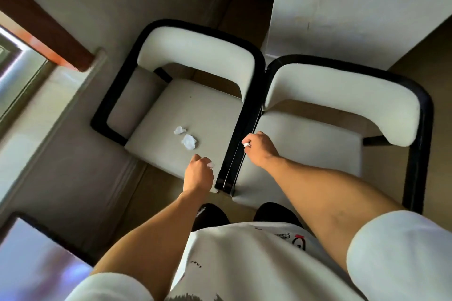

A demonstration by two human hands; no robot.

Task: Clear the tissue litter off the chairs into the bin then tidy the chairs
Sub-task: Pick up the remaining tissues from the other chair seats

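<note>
Two cream-cushioned chairs with black frames stand side by side below me, the left chair and the right chair. Two crumpled white tissues lie on the left seat: a small tissue and a larger tissue just in front of it. My left hand hovers over the front edge of that seat, fingers curled around a bit of white tissue. Above the touching armrests, my right hand is closed on another white tissue scrap. The right seat shows no litter.
A white table or panel stands behind the chairs. A wooden-trimmed window ledge runs along the left. A dark-edged glossy surface sits at the lower left. No bin is in view. My dark shoes stand close to the chairs' front edges.
</note>
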